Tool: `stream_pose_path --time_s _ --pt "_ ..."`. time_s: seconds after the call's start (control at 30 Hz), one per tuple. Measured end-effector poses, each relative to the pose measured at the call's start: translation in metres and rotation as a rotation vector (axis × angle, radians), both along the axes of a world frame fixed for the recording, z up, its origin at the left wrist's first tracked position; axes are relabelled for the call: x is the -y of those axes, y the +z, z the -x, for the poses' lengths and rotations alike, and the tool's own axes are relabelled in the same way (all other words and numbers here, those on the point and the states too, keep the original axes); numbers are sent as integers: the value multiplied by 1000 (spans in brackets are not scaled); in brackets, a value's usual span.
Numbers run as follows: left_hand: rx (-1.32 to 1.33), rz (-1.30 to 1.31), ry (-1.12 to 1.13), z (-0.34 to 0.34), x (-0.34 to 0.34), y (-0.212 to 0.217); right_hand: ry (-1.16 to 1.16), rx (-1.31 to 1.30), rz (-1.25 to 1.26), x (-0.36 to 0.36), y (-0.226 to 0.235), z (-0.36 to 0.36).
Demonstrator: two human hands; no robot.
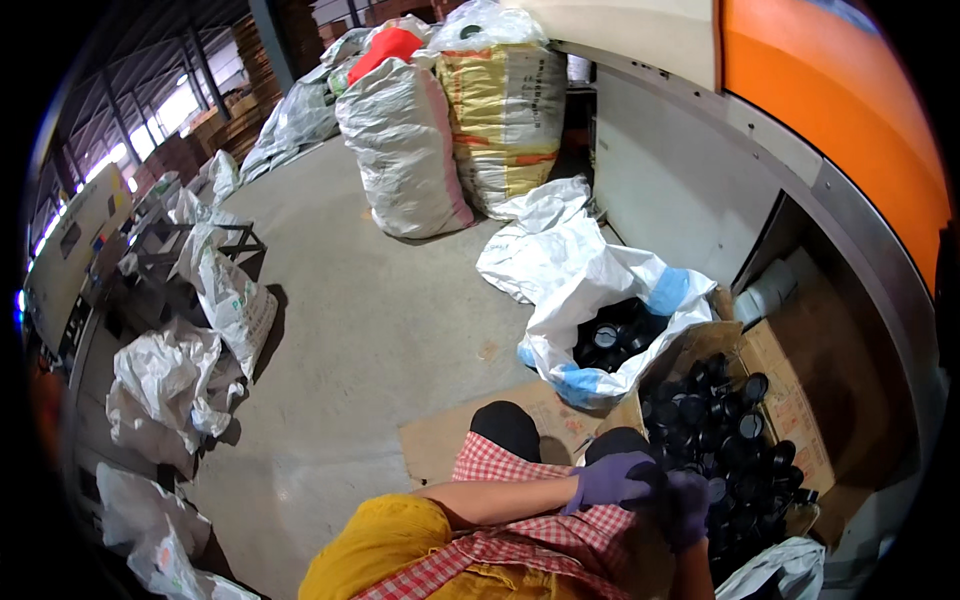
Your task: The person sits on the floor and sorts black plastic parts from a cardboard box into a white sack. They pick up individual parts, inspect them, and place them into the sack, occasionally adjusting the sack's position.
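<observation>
Yellow sleeve (380, 545) up front. Left hand (612, 480) and right hand (687, 508), both gloved, close together beside the box (795, 395); fingers look curled, can't tell if pinching anything. Black caps (735, 440) piled in box: probably light, stiff, slick; grip by rim. Faces point every way, no clear long axis.
</observation>
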State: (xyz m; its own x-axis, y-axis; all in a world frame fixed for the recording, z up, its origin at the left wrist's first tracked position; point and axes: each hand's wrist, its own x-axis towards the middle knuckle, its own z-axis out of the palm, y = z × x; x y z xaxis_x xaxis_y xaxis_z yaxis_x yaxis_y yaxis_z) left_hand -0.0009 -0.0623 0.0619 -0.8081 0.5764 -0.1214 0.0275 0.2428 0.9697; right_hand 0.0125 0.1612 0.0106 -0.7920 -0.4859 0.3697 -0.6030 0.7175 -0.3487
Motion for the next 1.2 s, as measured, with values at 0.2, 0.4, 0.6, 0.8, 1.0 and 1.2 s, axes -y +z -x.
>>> stream_pose_path --time_s 0.2,0.4,0.6,0.8,1.0,1.2 --pt "-582 12 -630 -14 41 23 449 1651 415 -2 -109 -41" --pt "-87 -714 -327 9 120 61 737 1602 336 -20 -6 -28" --pt "41 -71 -3 -22 48 57 278 607 1448 67 76 -18" --pt "-329 52 -81 -56 7 -14 -39 321 1447 79 46 -6" --pt "-188 -73 92 -66 5 -30 -514 300 1309 80 29 -35" --pt "70 -183 180 -63 2 -16 -251 404 808 66 -8 -59"
